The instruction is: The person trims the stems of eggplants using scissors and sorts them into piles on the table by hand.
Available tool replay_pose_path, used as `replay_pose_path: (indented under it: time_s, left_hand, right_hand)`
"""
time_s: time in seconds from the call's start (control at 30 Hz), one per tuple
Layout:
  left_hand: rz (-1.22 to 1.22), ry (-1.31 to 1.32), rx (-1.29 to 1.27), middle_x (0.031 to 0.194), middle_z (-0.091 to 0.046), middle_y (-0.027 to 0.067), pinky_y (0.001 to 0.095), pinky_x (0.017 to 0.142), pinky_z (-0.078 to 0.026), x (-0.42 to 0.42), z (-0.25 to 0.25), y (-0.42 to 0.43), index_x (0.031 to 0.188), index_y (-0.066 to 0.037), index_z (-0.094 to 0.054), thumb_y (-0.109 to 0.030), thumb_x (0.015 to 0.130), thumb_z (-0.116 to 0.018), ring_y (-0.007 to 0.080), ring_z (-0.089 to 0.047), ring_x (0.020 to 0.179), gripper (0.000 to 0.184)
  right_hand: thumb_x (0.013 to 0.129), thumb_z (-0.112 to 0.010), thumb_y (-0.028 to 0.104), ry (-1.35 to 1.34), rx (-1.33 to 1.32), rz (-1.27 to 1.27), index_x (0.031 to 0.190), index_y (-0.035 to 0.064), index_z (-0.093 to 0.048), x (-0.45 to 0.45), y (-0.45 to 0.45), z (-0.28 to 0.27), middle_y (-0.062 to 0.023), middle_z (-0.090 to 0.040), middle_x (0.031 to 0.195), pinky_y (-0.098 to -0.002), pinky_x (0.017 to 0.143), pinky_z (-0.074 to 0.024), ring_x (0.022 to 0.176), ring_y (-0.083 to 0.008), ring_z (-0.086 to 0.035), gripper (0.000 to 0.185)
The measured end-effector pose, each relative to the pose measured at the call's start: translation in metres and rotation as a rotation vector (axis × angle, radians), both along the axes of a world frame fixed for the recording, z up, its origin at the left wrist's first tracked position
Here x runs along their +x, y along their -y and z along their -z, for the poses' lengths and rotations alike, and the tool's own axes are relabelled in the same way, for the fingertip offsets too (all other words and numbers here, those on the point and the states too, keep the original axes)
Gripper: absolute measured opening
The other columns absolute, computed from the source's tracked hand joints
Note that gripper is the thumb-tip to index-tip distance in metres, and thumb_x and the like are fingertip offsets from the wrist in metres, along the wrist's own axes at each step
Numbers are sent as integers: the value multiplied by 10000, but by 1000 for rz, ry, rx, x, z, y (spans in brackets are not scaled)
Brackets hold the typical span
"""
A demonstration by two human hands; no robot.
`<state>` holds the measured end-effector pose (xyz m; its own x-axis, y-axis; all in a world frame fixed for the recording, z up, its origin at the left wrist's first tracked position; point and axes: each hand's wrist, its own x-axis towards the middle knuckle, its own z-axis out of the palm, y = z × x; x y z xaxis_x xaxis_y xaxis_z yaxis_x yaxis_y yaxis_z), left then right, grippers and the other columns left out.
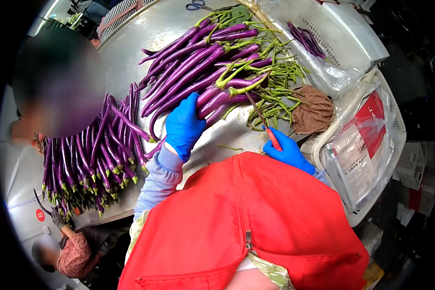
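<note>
My left hand (183, 126), in a blue glove, is closed around a couple of long purple eggplants (213, 102) with their green stems pointing right. In my blue-gloved right hand (290, 153) is a knife (273, 137) with an orange-red handle. Its thin blade reaches up to the stems of the held eggplants; whether it touches them I cannot tell. Beyond my left hand lies a heap of eggplants (183, 72) with stems to the right. Green stem pieces (287, 75) are piled beside the blade, next to a bunched brown cloth (312, 110).
On the metal table (135, 46), trimmed eggplants (89, 154) are stacked at the left. Scissors (196, 5) lie at the far edge. A white crate (343, 29) and a plastic-lined basket (394, 121) stand on the right. Other people, one in a patterned top (75, 256), are around the table.
</note>
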<state>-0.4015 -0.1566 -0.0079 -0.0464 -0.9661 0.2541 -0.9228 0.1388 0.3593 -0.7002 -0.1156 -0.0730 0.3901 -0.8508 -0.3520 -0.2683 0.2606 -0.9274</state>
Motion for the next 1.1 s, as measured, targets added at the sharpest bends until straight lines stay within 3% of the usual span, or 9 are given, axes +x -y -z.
replay_pose_path:
  time_s: [0.13, 0.23, 0.33, 0.63, 0.73, 0.93, 1.1]
  left_hand:
    - [8, -15, -52, 895, -609, 180, 423, 664, -504, -13, 4, -1, 1136, -65, -522, -92, 652, -691, 351, -621, 762, 513]
    - [5, -2, -17, 881, -608, 182, 421, 649, -504, -16, 7, -1, 1134, -65, -522, -94, 656, -691, 352, -620, 751, 508]
    - [17, 9, -49, 868, -608, 180, 422, 636, -502, -17, 10, -1, 1130, -58, -523, -103, 664, -693, 351, -617, 732, 498]
    - [-2, 75, 26, 855, -597, 167, 419, 618, -499, -9, 18, -1, 1144, -52, -506, -92, 677, -675, 340, -616, 719, 498]
    - [-44, 154, 34, 838, -592, 163, 418, 609, -499, -2, 19, 0, 1142, -49, -503, -80, 677, -665, 333, -615, 712, 493]
    - [17, 224, 4, 799, -580, 146, 403, 589, -490, -4, 28, -4, 1141, -32, -502, -57, 650, -653, 304, -604, 680, 514]
    - [83, 200, 23, 825, -585, 146, 411, 614, -485, -10, 34, -8, 1182, -29, -514, -70, 675, -647, 316, -598, 709, 525]
  right_hand:
    - [802, -633, 244, 5, 16, 19, 1309, 43, -474, 4, 1, 3, -69, -611, 910, -283, 743, -469, 785, -121, -564, 569]
    - [834, -610, 128, -18, -29, 3, 1333, 40, -435, 6, 2, 5, -27, -593, 800, -236, 681, -460, 708, -76, -560, 536]
    - [807, -633, 234, 36, 48, 55, 1271, 46, -504, 8, 1, 11, -77, -615, 906, -290, 746, -471, 782, -136, -574, 518]
    - [828, -608, 182, -175, -39, 20, 1198, 72, -561, 0, -4, 7, -27, -637, 942, -262, 701, -461, 739, -76, -548, 389]
    - [825, -613, 183, 65, 62, 89, 1222, 78, -553, -8, -11, 6, -18, -635, 973, -252, 709, -450, 759, -63, -525, 415]
    - [830, -621, 227, -115, 93, -142, 1303, 67, -492, -4, 1, -15, -46, -605, 1155, -255, 804, -444, 891, -90, -550, 515]
    - [832, -616, 230, -101, 17, -125, 1298, 53, -488, 3, 3, -10, -66, -600, 1188, -276, 853, -447, 975, -128, -580, 515]
